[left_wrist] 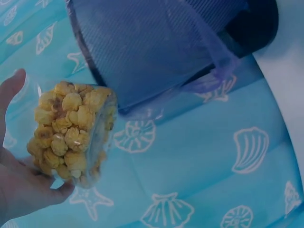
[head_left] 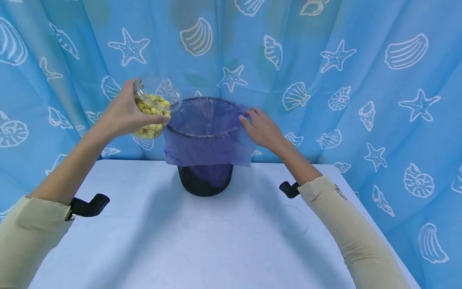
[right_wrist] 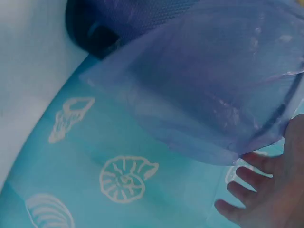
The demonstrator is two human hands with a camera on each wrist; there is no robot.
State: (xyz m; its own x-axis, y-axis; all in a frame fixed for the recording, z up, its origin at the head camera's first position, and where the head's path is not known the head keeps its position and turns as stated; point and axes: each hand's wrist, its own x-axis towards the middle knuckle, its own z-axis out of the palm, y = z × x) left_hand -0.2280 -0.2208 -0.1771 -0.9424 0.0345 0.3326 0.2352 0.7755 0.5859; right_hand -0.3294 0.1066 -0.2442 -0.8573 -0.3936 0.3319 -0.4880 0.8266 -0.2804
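head | left hand (head_left: 124,113) grips popcorn tub (head_left: 148,129) | right hand (head_left: 265,129) touches liner (head_left: 209,150)

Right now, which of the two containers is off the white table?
The clear plastic jar of yellow popcorn: the left hand holds it up. The round black bin lined with purple plastic stands on the table.
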